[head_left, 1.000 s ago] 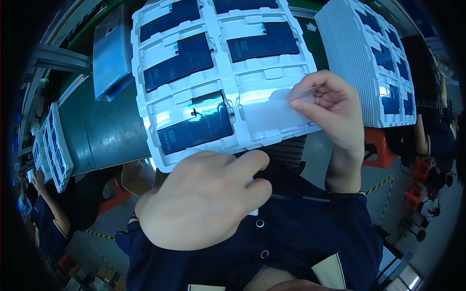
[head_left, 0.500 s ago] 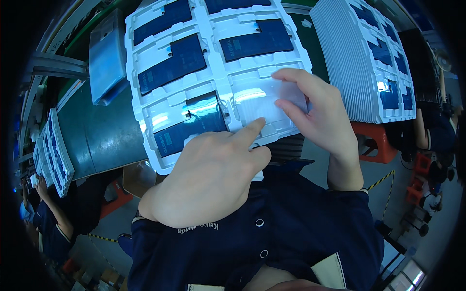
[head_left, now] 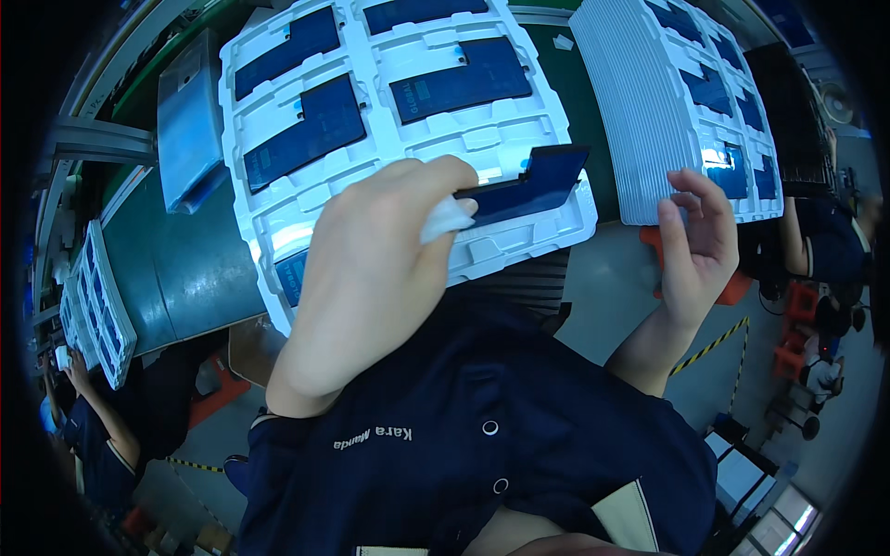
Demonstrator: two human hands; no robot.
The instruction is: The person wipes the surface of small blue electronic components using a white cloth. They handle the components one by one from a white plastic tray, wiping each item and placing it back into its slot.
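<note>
My left hand (head_left: pixel 375 269) is closed in a pinch on the left end of a dark, flat, L-shaped battery (head_left: pixel 533 190). A crumpled white cloth or tissue (head_left: pixel 447 219) is tucked in the same fingers. The battery is tilted over the near right pocket of a white plastic tray (head_left: pixel 505 252); whether its lower edge touches the tray I cannot tell. Other dark batteries (head_left: pixel 461 79) lie in the tray's farther pockets. One in the near left pocket is mostly hidden by my left hand. To the right of the tray, my right hand (head_left: pixel 700 246) hangs with its fingers apart, holding nothing.
At the right stands a tall stack of white trays (head_left: pixel 626 120), dark batteries in its top one. Clear plastic sleeves (head_left: pixel 192 130) lie at the left on the green table (head_left: pixel 185 269). More loaded trays (head_left: pixel 100 306) are at far left, near another person's arm (head_left: pixel 107 422).
A battery is now in my left hand over the near right pocket, which showed bare before. My right hand has moved right, away from that pocket. The tray appears shifted slightly left in view.
</note>
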